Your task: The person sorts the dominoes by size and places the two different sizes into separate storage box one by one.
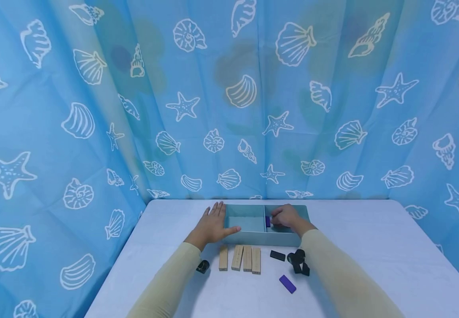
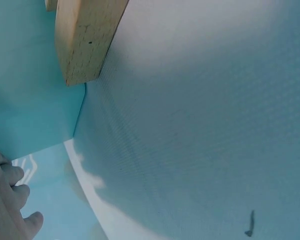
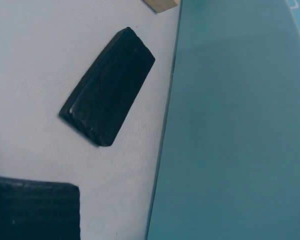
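Note:
A pale teal box (image 1: 253,239) with a divider forming two compartments stands near the far side of the table. My left hand (image 1: 211,225) rests on its left end, fingers extended and thumb over the front rim; in the left wrist view part of that hand (image 2: 10,200) shows beside the box wall (image 2: 35,110). Inside the right compartment, my right hand (image 1: 286,216) has curled fingers pinching a purple block (image 1: 268,221) close to the divider. Its lower fingers are partly hidden by the box. The right wrist view shows only the box's outer wall (image 3: 230,125) and blocks.
Wooden blocks (image 1: 247,258) lie in a row before the box. To their right are a black block (image 1: 278,255), a cluster of black pieces (image 1: 297,259) and another purple block (image 1: 287,284). A small black item (image 1: 202,266) sits by the left forearm. A patterned curtain (image 1: 229,132) hangs behind.

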Available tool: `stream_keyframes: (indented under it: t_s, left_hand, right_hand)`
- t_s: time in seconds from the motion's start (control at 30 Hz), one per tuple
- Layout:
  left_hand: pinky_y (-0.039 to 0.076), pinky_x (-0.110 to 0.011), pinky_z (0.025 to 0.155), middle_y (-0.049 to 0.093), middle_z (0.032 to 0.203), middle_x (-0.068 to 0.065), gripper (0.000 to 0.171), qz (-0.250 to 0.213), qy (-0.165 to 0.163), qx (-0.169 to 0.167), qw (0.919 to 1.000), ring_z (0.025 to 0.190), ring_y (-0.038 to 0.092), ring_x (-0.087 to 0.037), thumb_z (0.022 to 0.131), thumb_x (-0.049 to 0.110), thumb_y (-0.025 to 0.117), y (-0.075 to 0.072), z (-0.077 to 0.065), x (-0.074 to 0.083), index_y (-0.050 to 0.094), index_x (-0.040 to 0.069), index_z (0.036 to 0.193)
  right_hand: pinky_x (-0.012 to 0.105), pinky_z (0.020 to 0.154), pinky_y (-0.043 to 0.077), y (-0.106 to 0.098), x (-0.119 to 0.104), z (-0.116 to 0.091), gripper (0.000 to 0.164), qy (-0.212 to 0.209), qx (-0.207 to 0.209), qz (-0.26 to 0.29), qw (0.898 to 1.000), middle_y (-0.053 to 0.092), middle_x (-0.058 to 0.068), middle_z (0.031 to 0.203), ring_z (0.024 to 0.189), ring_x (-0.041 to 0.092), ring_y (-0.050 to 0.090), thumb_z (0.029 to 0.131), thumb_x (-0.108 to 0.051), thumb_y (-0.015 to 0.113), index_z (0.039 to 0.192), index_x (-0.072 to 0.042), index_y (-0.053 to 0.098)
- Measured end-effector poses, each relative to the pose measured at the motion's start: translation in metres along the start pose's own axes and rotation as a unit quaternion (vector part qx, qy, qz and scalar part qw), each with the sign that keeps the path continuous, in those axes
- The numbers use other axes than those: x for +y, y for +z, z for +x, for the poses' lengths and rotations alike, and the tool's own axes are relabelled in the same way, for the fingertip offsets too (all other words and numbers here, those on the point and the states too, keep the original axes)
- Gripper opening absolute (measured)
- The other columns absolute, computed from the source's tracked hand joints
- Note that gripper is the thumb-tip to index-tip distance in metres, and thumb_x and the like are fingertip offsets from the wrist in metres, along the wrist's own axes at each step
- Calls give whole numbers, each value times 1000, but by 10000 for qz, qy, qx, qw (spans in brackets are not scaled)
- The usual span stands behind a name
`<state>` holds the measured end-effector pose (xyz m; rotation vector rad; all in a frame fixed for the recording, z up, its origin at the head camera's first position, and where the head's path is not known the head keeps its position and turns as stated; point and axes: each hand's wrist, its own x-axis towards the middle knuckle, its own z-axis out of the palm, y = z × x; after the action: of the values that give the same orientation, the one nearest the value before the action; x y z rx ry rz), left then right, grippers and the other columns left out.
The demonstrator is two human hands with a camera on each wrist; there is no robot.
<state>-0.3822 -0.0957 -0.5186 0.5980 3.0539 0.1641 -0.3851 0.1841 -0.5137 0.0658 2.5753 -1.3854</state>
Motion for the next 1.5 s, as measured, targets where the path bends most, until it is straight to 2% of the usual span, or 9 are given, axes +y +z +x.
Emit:
stream_keyframes:
  t_s: [0.2, 0.43, 0.6, 0.83, 1.13, 1.27, 1.5]
  left_hand:
    - [9, -50, 116, 16, 160, -16, 109, 7, 27, 28, 10000, 147, 11, -30, 85, 80, 39, -1, -1, 0, 16, -1, 154]
    - [9, -50, 116, 15, 160, -16, 109, -1, -29, -15, 10000, 147, 11, -30, 85, 80, 38, 0, -4, -4, 15, 0, 154]
    - [9, -51, 116, 17, 159, -16, 107, -79, -29, 85, 9999, 146, 12, -31, 86, 78, 41, -1, -5, -6, 17, -1, 154]
    - [10, -50, 116, 17, 159, -16, 108, -92, -30, 49, 9999, 146, 12, -31, 86, 78, 41, -4, -7, -6, 16, -1, 154]
    - [11, -50, 116, 18, 159, -16, 107, -137, 108, 75, 9998, 146, 13, -31, 86, 78, 40, -1, -3, -4, 17, -1, 154]
    - [11, -50, 116, 18, 159, -15, 108, -211, 50, -37, 9998, 146, 13, -30, 85, 79, 41, 4, -5, -2, 17, -1, 154]
    - [11, -50, 116, 17, 159, -16, 109, -159, 97, -1, 9998, 146, 12, -31, 85, 80, 39, 5, -6, 0, 16, -1, 154]
  right_hand:
    - [46, 91, 50, -4, 1, -10, 36, -153, -94, 83, 9998, 67, 16, 112, 106, 33, 63, 91, -5, 64, 125, 6, 60]
    - [40, 86, 54, -6, -1, -16, 38, -285, -289, 401, 9984, 63, 21, 118, 104, 31, 64, 92, -2, 63, 127, 8, 57]
    - [38, 85, 54, -7, -1, -20, 41, -364, -288, 457, 9979, 61, 21, 120, 105, 31, 63, 90, -1, 65, 128, 7, 56]
    - [38, 85, 54, -13, 3, -29, 44, -657, -370, 585, 9954, 59, 21, 125, 111, 34, 60, 89, -1, 67, 130, 7, 55]
    - [38, 83, 55, -28, 18, -51, 46, -773, -286, 1023, 9913, 57, 25, 128, 110, 34, 62, 89, -3, 68, 132, 7, 53]
    - [37, 85, 54, -31, 26, -67, 46, -861, -290, 1015, 9907, 59, 22, 126, 108, 31, 63, 90, -6, 69, 131, 7, 54]
    - [37, 87, 54, -28, 31, -92, 44, -949, -279, 986, 9902, 61, 21, 125, 107, 29, 64, 90, -8, 69, 130, 5, 56]
